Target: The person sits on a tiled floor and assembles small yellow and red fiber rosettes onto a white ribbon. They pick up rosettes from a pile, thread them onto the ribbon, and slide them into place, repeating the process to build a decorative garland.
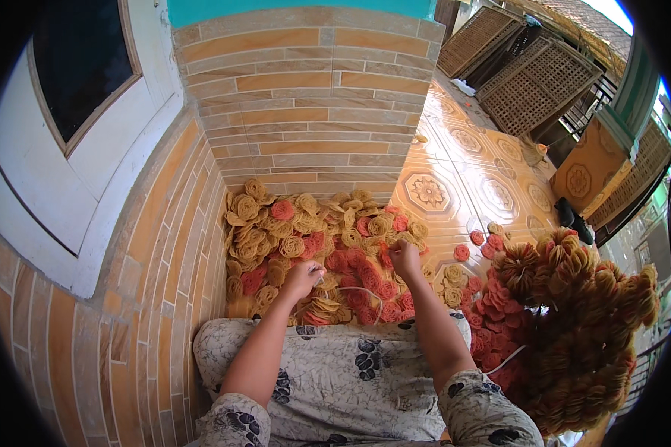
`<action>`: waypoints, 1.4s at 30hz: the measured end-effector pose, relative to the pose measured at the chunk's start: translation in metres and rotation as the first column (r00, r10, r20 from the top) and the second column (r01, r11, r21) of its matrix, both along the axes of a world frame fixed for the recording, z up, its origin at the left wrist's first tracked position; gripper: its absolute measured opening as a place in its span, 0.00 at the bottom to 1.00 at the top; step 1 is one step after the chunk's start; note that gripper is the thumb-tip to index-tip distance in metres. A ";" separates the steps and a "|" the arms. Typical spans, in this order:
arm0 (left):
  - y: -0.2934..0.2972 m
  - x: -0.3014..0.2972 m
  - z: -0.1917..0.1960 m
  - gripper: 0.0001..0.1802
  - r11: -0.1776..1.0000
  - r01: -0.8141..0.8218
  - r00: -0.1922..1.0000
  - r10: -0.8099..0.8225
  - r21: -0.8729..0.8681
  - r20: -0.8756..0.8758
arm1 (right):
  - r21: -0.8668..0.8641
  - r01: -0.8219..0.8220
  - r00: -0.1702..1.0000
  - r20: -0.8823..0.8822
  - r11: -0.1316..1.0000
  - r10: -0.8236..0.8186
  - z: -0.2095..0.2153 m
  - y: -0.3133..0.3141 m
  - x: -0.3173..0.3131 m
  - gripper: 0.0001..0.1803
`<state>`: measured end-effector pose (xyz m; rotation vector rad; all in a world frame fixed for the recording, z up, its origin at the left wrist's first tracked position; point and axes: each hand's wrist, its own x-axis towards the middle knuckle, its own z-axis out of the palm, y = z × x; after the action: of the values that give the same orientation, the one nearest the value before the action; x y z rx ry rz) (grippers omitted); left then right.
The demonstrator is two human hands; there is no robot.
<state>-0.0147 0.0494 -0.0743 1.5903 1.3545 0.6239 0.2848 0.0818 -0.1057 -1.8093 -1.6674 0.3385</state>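
My left hand is closed above the pile, with a small pale bit showing at its fingertips, too small to name. To its right my right hand is closed in a pinch, and an orange-red swirled disc shows at its fingertips. Both hands hang over a heap of round, swirled, cracker-like discs, tan ones and red ones. A white string curves over the discs between my hands and lap.
A big cluster of strung tan discs stands at my right, beside loose red discs. A tiled wall bounds the pile behind, another the left. Shiny floor tiles, woven racks and a dark shoe lie beyond.
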 end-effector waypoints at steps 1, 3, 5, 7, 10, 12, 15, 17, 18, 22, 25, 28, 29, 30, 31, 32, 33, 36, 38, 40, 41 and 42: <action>0.002 0.003 -0.004 0.10 0.999 -0.023 0.991 0.028 -0.044 0.132 | -0.111 -0.003 0.979 -0.201 0.994 -0.020 0.005 0.002 -0.001 0.11; 0.003 0.010 -0.010 0.10 0.993 -0.032 0.954 0.063 -0.110 0.292 | -0.239 -0.099 0.854 -0.519 0.966 -0.041 0.014 0.004 -0.006 0.09; 0.001 0.023 -0.013 0.09 0.988 -0.005 0.940 0.058 -0.155 0.337 | -0.287 -0.235 0.667 -0.743 0.929 -0.060 0.021 0.004 -0.012 0.07; -0.002 0.031 -0.013 0.09 0.963 0.024 0.911 0.089 -0.268 0.402 | -0.262 -0.284 0.619 -0.785 0.922 -0.033 0.024 0.003 -0.017 0.05; -0.005 0.033 -0.009 0.11 0.953 0.084 0.922 0.037 -0.292 0.385 | -0.265 -0.292 0.568 -0.821 0.919 -0.056 0.029 0.002 -0.025 0.05; -0.004 0.032 -0.006 0.11 0.951 0.067 0.933 0.048 -0.302 0.356 | -0.245 -0.298 0.553 -0.832 0.923 -0.042 0.033 0.001 -0.029 0.05; -0.003 0.031 -0.005 0.11 0.947 0.058 0.931 0.063 -0.315 0.360 | -0.205 -0.318 0.558 -0.830 0.926 0.008 0.040 0.001 -0.033 0.06; -0.003 0.030 -0.006 0.11 0.944 0.061 0.925 0.068 -0.325 0.373 | -0.203 -0.308 0.578 -0.816 0.930 0.013 0.044 0.001 -0.035 0.05; -0.003 0.031 -0.006 0.11 0.942 0.064 0.923 0.069 -0.328 0.378 | -0.196 -0.306 0.578 -0.816 0.932 0.018 0.045 0.000 -0.035 0.05; -0.004 0.031 -0.006 0.11 0.942 0.058 0.943 0.057 -0.330 0.328 | -0.173 -0.297 0.589 -0.807 0.939 0.038 0.043 0.000 -0.035 0.07; -0.004 0.031 -0.006 0.10 0.940 0.052 0.945 0.063 -0.337 0.322 | -0.150 -0.285 0.612 -0.789 0.947 0.059 0.041 0.001 -0.035 0.08; -0.004 0.031 -0.010 0.10 0.950 0.027 0.941 0.081 -0.312 0.328 | -0.135 -0.290 0.685 -0.721 0.948 0.107 0.047 -0.001 -0.037 0.08; -0.004 0.032 -0.012 0.09 0.957 0.029 0.937 0.074 -0.288 0.340 | -0.173 -0.281 0.721 -0.687 0.944 0.088 0.051 -0.003 -0.037 0.08; -0.004 0.032 -0.014 0.09 0.961 0.024 0.938 0.073 -0.274 0.338 | -0.137 -0.401 0.724 -0.653 0.906 0.222 0.055 -0.005 -0.038 0.09; -0.004 0.033 -0.017 0.09 0.965 0.012 0.941 0.078 -0.263 0.329 | -0.146 -0.501 0.721 -0.616 0.853 0.318 0.058 -0.007 -0.037 0.10; -0.005 0.034 -0.020 0.08 0.971 0.019 0.933 0.069 -0.240 0.354 | -0.180 -0.598 0.711 -0.569 0.781 0.413 0.061 -0.008 -0.036 0.11; -0.006 0.036 -0.022 0.08 0.975 0.017 0.926 0.067 -0.220 0.372 | -0.239 -0.555 0.759 -0.537 0.796 0.368 0.062 -0.008 -0.034 0.13; -0.005 0.036 -0.026 0.07 0.964 -0.017 0.906 0.127 -0.266 0.403 | -0.341 -0.311 0.904 -0.394 0.887 0.166 0.051 0.000 -0.023 0.16; -0.003 0.035 -0.026 0.07 0.959 -0.059 0.897 0.173 -0.278 0.406 | -0.234 -0.085 0.994 -0.094 0.969 0.064 0.032 0.009 -0.011 0.14; -0.003 0.035 -0.024 0.07 0.964 -0.107 0.899 0.197 -0.241 0.390 | -0.137 0.021 0.993 0.120 0.990 -0.004 0.007 0.013 0.003 0.14; -0.003 0.034 -0.023 0.07 0.964 -0.094 0.894 0.191 -0.248 0.406 | -0.126 0.048 0.977 0.210 0.991 -0.020 -0.005 0.011 0.010 0.15; -0.003 0.033 -0.022 0.07 0.965 -0.081 0.891 0.182 -0.250 0.416 | -0.152 0.124 0.945 0.319 0.981 -0.070 -0.015 0.011 0.014 0.17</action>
<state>0.0182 0.0460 -0.0965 1.0964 1.1507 0.8223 0.2986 0.0925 -0.1211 -2.1561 -1.7966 0.1592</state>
